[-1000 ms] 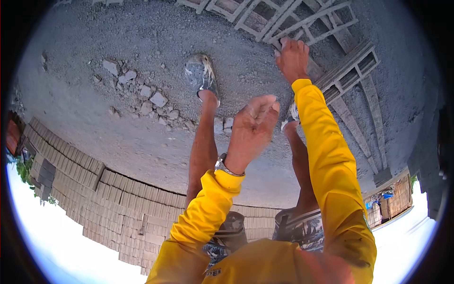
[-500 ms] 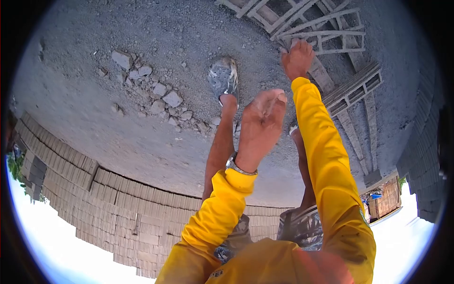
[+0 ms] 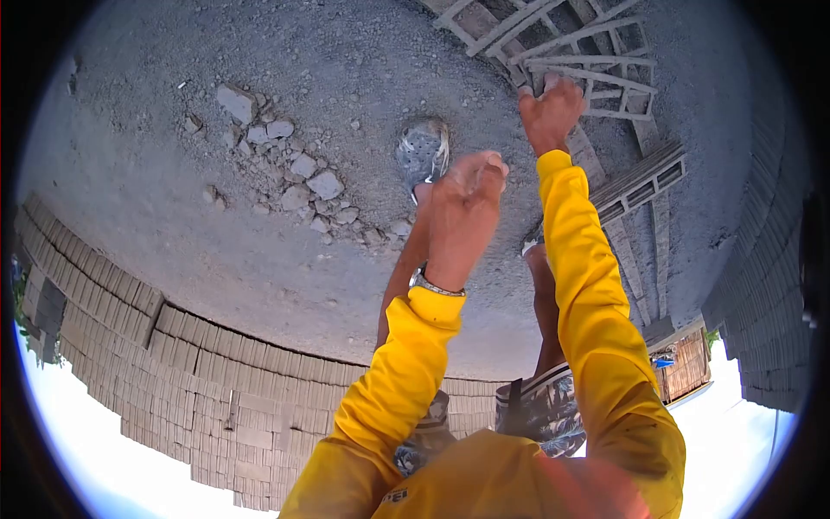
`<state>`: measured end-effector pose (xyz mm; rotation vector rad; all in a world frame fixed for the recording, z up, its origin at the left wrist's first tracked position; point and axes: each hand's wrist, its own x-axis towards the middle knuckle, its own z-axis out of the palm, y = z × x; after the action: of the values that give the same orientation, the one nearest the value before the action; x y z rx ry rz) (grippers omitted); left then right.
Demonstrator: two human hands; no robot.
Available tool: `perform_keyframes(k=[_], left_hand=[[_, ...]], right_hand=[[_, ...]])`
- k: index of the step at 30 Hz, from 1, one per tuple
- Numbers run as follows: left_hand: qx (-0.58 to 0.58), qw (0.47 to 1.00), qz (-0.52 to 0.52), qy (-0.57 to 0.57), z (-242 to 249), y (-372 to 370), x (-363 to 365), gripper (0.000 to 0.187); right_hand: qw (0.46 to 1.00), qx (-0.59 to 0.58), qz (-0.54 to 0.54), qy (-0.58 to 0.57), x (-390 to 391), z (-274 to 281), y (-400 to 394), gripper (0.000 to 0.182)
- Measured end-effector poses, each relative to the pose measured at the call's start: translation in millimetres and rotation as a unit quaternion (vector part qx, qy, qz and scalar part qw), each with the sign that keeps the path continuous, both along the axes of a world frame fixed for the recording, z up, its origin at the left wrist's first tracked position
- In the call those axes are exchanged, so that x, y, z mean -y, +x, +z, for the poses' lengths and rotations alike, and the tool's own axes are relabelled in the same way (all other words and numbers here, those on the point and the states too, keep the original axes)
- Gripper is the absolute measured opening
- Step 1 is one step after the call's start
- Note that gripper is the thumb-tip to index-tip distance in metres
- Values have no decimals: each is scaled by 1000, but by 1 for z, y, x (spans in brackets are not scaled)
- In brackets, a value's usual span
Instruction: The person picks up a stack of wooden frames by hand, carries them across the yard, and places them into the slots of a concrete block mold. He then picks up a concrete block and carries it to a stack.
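Observation:
My right hand (image 3: 551,112) is closed around the near end of a ladder-like wooden frame (image 3: 596,62), one of several dusty frames fanned out at the upper right. My left hand (image 3: 467,203), with a watch (image 3: 421,278) on its wrist, is raised over the ground in front of my leg. Its fingers are curled in, and whatever they may hold is hidden. Behind that hand, my foot stands in a grey perforated shoe (image 3: 424,149). Below the right hand, another slatted wooden frame (image 3: 641,186) rests across long boards (image 3: 661,251).
Broken lumps (image 3: 298,177) lie scattered on the dusty grey ground (image 3: 216,268) to the left. Stacked bricks form a long wall (image 3: 259,398) along the bottom, seen upside down. More stacks (image 3: 761,320) stand at the right, near a small hut (image 3: 689,368).
My left hand has shifted slightly left and up. The right hand stays at the frame's end, a little lower in view. The whole view has moved slightly.

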<state>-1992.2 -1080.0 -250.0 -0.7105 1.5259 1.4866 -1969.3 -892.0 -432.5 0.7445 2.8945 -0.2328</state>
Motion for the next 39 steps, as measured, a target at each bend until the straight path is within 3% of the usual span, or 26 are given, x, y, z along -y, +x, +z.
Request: perform_keyframes(k=[2,9,12,15,20,24,27,29,31,33,36,39], left_hand=[[31,998,42,23,2,-7,-1,43],[49,998,45,14,-4,-15,2,41],[47,995,79,24,-5,-16,4,41],[58,994,88,25,-1,-13,2,41],[43,997,70,12,4,-17,-6,42],[0,999,52,-7,5,-16,-4,49],[-45,998,-6,30,10,-6,-11,58],[-125,987,-47,89,20,-8,-30,65],[-163,973,-54,153,45,-12,-59,66],[-210,958,-56,185,62,-15,-66,65],[-310,929,-36,198,62,-29,-48,57],[-288,954,-65,49,92,-39,-8,45]], right_hand=[[1000,20,-2,-21,5,-12,-15,52],[995,47,-67,-56,17,-38,-16,56],[999,-21,-35,-24,17,-33,-20,52],[999,20,-33,25,19,-37,-21,51],[998,55,6,10,21,-31,-9,49],[999,30,26,-22,12,9,11,46],[991,-25,-6,-131,-15,93,5,43],[990,-116,60,-55,-35,148,4,40],[984,15,-30,-176,-39,236,-15,35],[952,31,-123,-277,-27,296,-23,29],[925,-12,-114,-363,-1,333,-34,26],[932,40,63,-355,27,326,-50,27]])
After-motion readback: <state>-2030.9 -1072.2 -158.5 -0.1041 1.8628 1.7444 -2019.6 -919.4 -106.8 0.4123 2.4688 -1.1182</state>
